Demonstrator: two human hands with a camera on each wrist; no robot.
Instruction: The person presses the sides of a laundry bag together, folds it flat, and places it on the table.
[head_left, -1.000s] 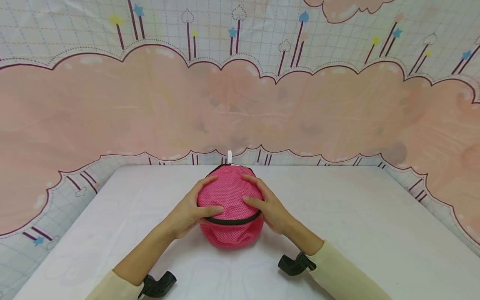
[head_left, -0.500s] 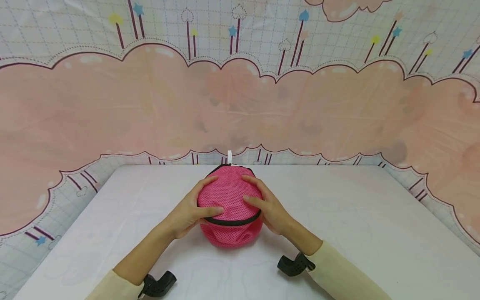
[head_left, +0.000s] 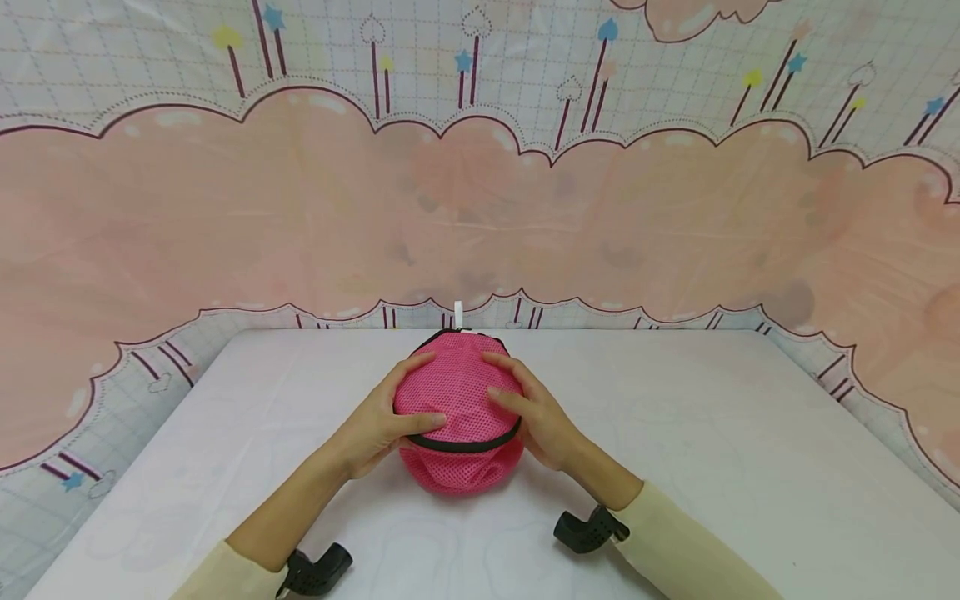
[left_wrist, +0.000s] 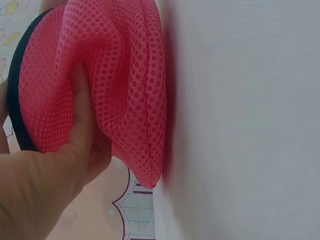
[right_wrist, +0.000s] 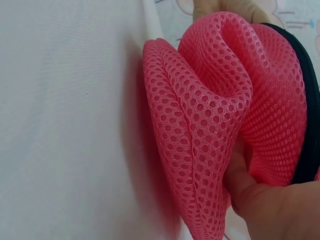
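Barely lower now, both hands [head_left: 375, 425] [head_left: 542, 418] clasp the mesh pouch [head_left: 459, 412]; wrist views show folds.

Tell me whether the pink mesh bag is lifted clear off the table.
No: in the head view the bag sits on the table, pressed between the left hand and right hand.

So my surface [head_left: 712, 467] is plain white with a faint pattern in it, and the only thing sitting on it is this squashed pink mesh bag [head_left: 459, 417] with black trim, near the far edge, middle-ish.
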